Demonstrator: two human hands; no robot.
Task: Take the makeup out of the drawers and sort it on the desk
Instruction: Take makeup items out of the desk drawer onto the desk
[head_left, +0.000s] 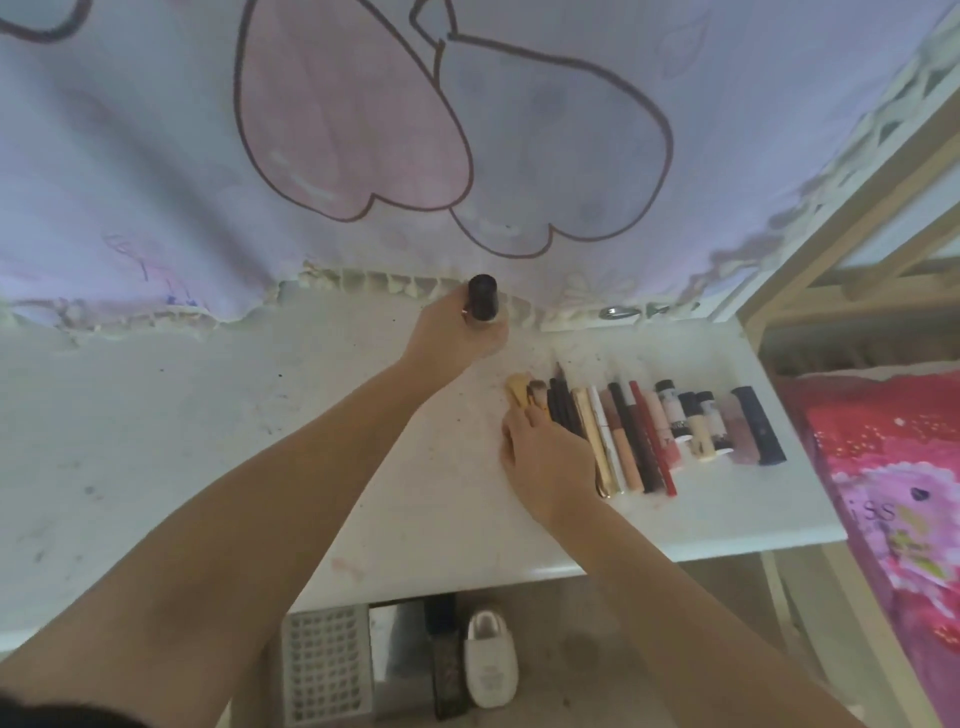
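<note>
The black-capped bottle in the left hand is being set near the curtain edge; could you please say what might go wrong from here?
1. The bottle stands upright at the desk's back, right by the curtain hem; it could tip or catch the fabric when the left hand lets go.
2. The right hand rests against the row of makeup; a nudge may roll the pencils out of line.

Soft, dim light; warped edges
</note>
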